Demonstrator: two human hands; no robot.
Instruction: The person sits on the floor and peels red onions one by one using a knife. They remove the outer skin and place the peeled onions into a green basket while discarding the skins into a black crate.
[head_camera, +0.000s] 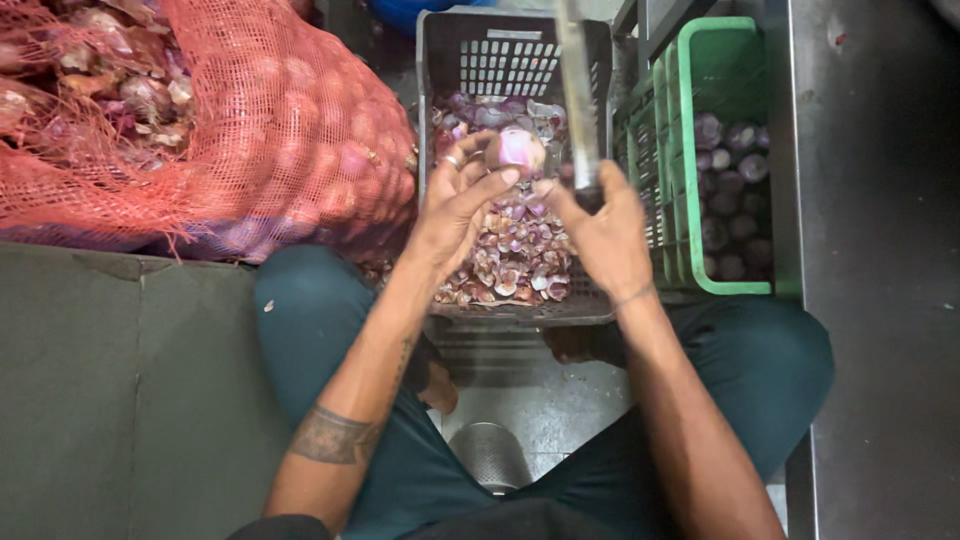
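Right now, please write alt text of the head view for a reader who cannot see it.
Left hand holds a peeled purple onion over a grey crate of onion skins; right hand grips a knife. Red mesh sack left, green crate right.

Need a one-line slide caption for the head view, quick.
Left hand holds an onion, right hand a knife, over a grey crate of peelings.
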